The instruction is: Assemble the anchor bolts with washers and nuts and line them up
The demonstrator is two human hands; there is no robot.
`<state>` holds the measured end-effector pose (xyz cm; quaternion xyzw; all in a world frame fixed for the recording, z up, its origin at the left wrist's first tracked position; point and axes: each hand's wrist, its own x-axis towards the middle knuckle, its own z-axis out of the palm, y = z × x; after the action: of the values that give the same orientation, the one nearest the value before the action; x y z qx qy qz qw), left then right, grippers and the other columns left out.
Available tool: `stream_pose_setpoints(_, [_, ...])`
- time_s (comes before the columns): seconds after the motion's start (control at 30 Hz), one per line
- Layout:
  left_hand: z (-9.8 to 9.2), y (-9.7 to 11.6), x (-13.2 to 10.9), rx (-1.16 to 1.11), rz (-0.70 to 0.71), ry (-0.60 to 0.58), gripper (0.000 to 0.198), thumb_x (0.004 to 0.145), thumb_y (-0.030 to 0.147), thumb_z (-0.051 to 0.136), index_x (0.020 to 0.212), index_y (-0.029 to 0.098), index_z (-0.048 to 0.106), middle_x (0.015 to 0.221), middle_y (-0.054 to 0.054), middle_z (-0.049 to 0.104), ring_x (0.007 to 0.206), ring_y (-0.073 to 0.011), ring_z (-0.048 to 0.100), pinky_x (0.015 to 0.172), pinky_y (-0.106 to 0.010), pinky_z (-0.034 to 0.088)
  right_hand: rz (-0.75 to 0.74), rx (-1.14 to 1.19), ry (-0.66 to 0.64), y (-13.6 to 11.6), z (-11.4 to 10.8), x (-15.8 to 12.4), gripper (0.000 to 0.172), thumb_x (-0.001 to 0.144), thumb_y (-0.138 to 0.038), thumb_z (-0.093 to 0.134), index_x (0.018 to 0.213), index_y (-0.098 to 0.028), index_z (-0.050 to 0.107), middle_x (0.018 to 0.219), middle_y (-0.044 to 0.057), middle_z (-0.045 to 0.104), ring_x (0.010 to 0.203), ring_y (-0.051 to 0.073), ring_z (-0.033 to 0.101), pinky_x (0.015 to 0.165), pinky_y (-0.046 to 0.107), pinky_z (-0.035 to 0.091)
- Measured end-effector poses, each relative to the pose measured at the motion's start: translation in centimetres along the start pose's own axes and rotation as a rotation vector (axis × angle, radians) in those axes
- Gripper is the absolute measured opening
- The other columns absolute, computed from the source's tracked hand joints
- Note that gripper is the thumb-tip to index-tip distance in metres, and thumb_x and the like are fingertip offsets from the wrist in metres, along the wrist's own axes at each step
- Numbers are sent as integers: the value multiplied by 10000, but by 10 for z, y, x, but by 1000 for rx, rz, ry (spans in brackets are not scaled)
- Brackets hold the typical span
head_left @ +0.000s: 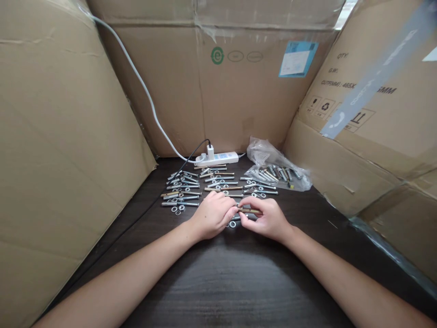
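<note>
My right hand (269, 218) pinches a yellowish expansion bolt (251, 211) between thumb and fingers, the bolt lying roughly level. Against its left end, my left hand (215, 214) is closed with thumb and fingertips together; the part inside its grip is hidden. Beneath and between the hands lie a loose washer (232, 224) and part of a silver bolt, partly covered by the fingers. Just beyond them, several rows of taken-apart bolts (223, 183), sleeves, nuts and washers are spread on the dark table (218, 282).
A clear plastic bag (266, 155) holding several more bolts lies at the back right. Behind the rows sits a white power strip (225, 158) with a plugged-in charger (210, 151). A black cable (136, 218) crosses the left side. Cardboard walls (164, 68) surround the table.
</note>
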<state>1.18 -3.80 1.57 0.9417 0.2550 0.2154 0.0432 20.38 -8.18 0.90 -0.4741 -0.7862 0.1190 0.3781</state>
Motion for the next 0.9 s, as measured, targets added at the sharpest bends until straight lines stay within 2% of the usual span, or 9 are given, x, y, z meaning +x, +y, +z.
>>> stream_pose_setpoints(0.13, [-1, 2, 0, -35, -28, 12, 252, 959, 279, 317, 901, 182, 543, 864, -30, 622, 790, -168, 528, 742, -316, 358, 5, -22, -5, 1, 0, 0, 157, 740, -277, 594, 867, -201, 647, 632, -20, 664, 468, 93, 535, 501, 195, 420])
stream_pose_setpoints(0.37, [2, 2, 1, -63, -62, 30, 187, 919, 292, 397, 853, 183, 533, 812, -18, 621, 749, -165, 530, 723, -309, 371, -36, -101, -20, 0, -3, 3, 162, 748, -279, 580, 868, -202, 656, 641, -14, 685, 494, 103, 575, 541, 196, 426])
stream_pose_setpoints(0.53, [6, 0, 1, -44, -49, 49, 237, 923, 284, 357, 831, 180, 549, 766, -21, 609, 712, -163, 516, 705, -315, 366, -139, -198, -26, 0, -6, 4, 156, 761, -270, 569, 873, -212, 660, 617, -19, 674, 489, 101, 561, 535, 201, 390])
stream_pose_setpoints(0.7, [7, -1, 0, -26, -27, 58, 312, 931, 251, 310, 722, 180, 531, 663, -11, 553, 661, -157, 483, 670, -308, 353, -190, -241, -18, -3, -6, 4, 145, 775, -270, 555, 858, -212, 658, 590, -24, 660, 474, 101, 552, 522, 209, 366])
stream_pose_setpoints(0.9, [9, -4, 1, -24, -113, 153, 292, 919, 261, 336, 710, 184, 525, 652, -13, 543, 675, -162, 481, 686, -311, 367, -185, -298, -57, 0, -15, 6, 169, 796, -289, 550, 910, -227, 659, 690, -14, 706, 575, 125, 628, 580, 218, 390])
